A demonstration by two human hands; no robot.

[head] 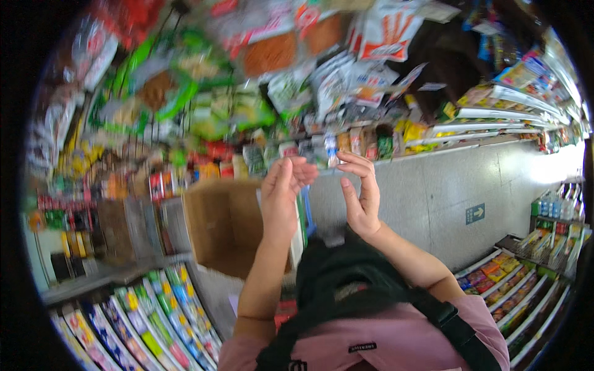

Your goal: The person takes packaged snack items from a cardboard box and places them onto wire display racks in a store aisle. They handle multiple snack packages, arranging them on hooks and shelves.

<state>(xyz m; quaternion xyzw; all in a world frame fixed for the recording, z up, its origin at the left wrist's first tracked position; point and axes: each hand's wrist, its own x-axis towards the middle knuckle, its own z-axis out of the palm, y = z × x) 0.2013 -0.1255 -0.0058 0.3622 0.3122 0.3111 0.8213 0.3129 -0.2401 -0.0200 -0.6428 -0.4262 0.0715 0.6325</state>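
Observation:
My left hand [283, 199] is raised with its fingers apart and holds nothing; it is in front of the right side of an open cardboard box [227, 222]. My right hand [362, 192] hovers to the right of it over the grey floor, fingers bent and apart, also holding nothing. The palms roughly face each other with a gap between them. Beyond the hands, small packets and a blue-and-white package [331, 149] stand on a low shelf. Green plastic food packages [222, 111] hang or lie above them, blurred.
Shelves of colourful packets stand at lower left [153, 320] and lower right [515, 297]. White-edged shelves [492, 113] run along the upper right. A floor sign with an arrow [475, 213] marks the grey tiled floor [417, 199]. A dark strapped bag [348, 287] covers my chest.

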